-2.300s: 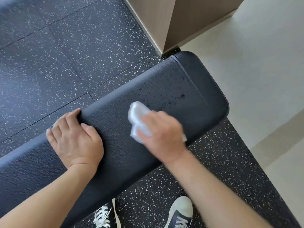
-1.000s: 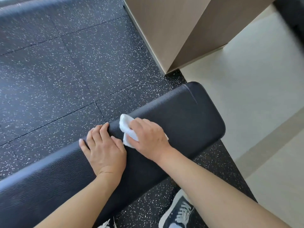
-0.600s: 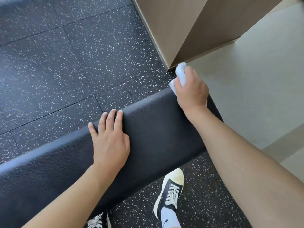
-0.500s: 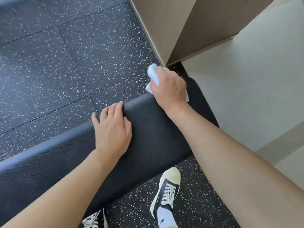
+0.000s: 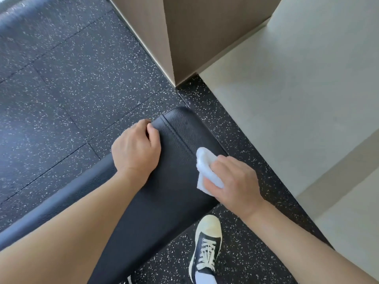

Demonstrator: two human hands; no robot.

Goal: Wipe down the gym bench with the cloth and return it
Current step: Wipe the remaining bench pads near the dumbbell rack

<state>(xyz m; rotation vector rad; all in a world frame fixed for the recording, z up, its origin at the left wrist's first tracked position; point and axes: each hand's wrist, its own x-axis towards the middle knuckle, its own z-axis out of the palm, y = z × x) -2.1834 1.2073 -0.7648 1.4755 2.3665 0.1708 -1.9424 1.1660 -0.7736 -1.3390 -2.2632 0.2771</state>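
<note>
The black padded gym bench (image 5: pixel 164 191) runs from the lower left up to its rounded end near the middle of the view. My right hand (image 5: pixel 233 181) holds a crumpled white cloth (image 5: pixel 205 167) and presses it on the bench's near edge, close to the end seam. My left hand (image 5: pixel 136 148) sits on the far edge of the bench, its fingers curled over that edge beside the end corner. Both forearms cross the pad from below.
A wooden-faced pillar (image 5: pixel 184 37) stands just beyond the bench end. Speckled black rubber flooring (image 5: pixel 61 89) lies to the left and a pale smooth floor (image 5: pixel 297 89) to the right. My right shoe (image 5: pixel 207 244) stands by the bench's near side.
My right hand has swept the cloth from the far end corner back to the near edge. My left hand has slid toward the bench end and curled its fingers over the far edge.
</note>
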